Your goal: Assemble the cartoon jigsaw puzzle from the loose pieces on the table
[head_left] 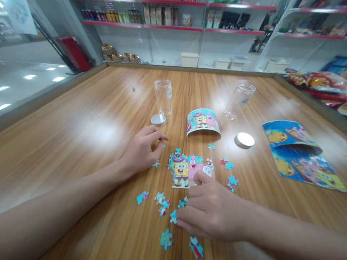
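A partly joined jigsaw puzzle (181,170) of cartoon figures lies flat before me. My right hand (212,208) bends over its lower right side, thumb and index finger pinching a light blue puzzle piece (173,216) near the table. Another finger of that hand rests at the puzzle's edge. My left hand (144,149) is left of the puzzle, thumb and fingers apart, nothing visible in its grasp. One loose piece (156,164) lies just under its thumb side. More loose pieces lie around: a blue and pink one (142,197), a greenish one (166,239) and a red and blue one (196,247).
Two clear plastic jars (163,97) stand further back, beside a silver lid (158,120) and a white lid (245,140). A curved picture card (204,122) stands behind the puzzle. Blue picture sheets (307,167) lie right. Stocked shelves (171,27) stand beyond the wooden table (79,151).
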Demonstrator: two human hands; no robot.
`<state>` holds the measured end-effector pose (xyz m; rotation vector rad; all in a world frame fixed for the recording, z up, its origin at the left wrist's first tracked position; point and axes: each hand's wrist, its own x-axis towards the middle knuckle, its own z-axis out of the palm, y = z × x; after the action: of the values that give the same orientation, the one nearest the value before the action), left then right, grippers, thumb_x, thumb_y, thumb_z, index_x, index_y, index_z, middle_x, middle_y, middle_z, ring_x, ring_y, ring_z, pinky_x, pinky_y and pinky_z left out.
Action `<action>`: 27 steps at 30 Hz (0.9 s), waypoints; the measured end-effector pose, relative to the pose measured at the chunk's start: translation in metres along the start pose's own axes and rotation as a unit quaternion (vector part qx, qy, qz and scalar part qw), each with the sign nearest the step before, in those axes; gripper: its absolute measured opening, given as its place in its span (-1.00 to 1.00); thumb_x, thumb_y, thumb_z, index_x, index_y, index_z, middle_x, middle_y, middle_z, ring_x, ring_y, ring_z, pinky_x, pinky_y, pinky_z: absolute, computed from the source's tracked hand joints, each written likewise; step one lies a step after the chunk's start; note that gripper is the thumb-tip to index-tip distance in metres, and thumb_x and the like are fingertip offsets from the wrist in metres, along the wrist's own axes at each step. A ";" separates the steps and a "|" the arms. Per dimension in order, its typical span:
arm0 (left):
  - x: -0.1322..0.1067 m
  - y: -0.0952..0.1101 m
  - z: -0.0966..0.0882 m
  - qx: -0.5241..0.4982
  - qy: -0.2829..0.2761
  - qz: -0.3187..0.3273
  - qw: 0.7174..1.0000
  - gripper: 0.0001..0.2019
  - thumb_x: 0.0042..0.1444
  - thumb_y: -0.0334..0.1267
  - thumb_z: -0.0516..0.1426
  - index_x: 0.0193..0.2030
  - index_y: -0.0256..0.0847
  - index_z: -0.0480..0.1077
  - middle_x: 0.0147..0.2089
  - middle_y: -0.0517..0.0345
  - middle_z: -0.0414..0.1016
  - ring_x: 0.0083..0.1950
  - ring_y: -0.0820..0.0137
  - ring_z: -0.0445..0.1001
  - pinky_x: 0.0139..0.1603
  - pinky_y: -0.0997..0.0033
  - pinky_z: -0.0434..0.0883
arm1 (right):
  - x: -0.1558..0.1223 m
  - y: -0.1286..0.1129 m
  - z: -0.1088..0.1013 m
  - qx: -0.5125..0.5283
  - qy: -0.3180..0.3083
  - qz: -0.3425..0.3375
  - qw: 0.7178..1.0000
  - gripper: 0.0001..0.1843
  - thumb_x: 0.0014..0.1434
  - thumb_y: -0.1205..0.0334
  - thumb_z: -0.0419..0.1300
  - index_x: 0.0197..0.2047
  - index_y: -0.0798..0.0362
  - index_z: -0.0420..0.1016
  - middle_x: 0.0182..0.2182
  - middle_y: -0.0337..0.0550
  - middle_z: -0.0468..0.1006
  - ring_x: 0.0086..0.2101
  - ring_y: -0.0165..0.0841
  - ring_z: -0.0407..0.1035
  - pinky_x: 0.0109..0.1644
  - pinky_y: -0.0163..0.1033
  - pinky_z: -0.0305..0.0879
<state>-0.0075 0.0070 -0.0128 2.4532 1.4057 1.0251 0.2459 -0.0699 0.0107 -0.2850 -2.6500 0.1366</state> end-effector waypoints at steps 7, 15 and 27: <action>-0.003 0.029 -0.012 -0.087 -0.046 0.124 0.987 -0.80 0.20 -0.42 0.13 -0.06 -0.17 0.47 -0.23 0.10 0.50 -0.18 0.35 0.43 -0.10 0.25 0.41 | -0.003 0.015 -0.002 -0.056 0.135 0.109 0.983 -0.83 0.31 0.31 0.17 -0.36 0.05 0.46 -0.57 -0.33 0.46 -0.52 -0.45 0.23 -0.24 -0.16 -0.01; -0.016 0.055 -0.007 -0.126 -0.099 0.207 0.965 -0.73 0.21 -0.37 0.20 0.05 -0.16 0.40 -0.22 0.08 0.52 -0.15 0.35 0.43 -0.15 0.30 0.44 | -0.008 0.024 -0.005 -0.079 0.144 0.150 0.975 -0.88 0.30 0.34 0.19 -0.32 0.07 0.47 -0.53 -0.32 0.51 -0.51 -0.45 0.28 -0.23 -0.17 0.00; 0.005 -0.005 -0.011 0.064 -0.073 0.156 0.983 -0.92 0.27 -0.30 0.15 -0.17 -0.17 0.49 -0.24 0.10 0.56 -0.13 0.31 0.41 -0.02 0.22 0.36 | -0.012 0.027 0.001 -0.034 0.126 0.197 0.972 -0.85 0.29 0.29 0.17 -0.33 0.08 0.50 -0.51 -0.26 0.54 -0.49 -0.42 0.34 -0.19 -0.16 0.03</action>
<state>-0.0159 0.0113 -0.0045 2.8435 1.0986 0.8061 0.2607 -0.0463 0.0009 -0.7951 -2.3199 0.1270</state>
